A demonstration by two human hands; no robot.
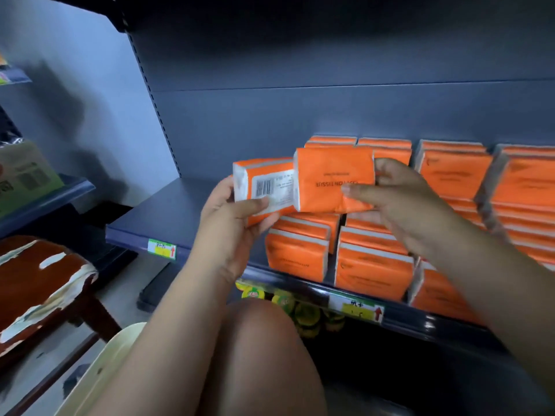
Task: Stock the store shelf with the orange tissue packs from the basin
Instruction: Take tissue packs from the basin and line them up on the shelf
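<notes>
Dark blue store shelf (168, 211), its right half filled with orange stacks (372, 265).
I see my left hand (237, 217) curled round a barcode pack (267, 181) and my right hand (399, 202) pinching a second pack (333, 178) between thumb and fingers. The two packs touch side by side above the near stacks. The cream basin (105, 364) sits near left.

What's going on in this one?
A person is stocking a store shelf with orange tissue packs. The left hand grips one pack, barcode side toward the camera. The right hand pinches a second pack beside it, print upside down. Both are held above the stacked packs filling the shelf's middle and right; the left end has none yet. A cream basin shows at the bottom left.
</notes>
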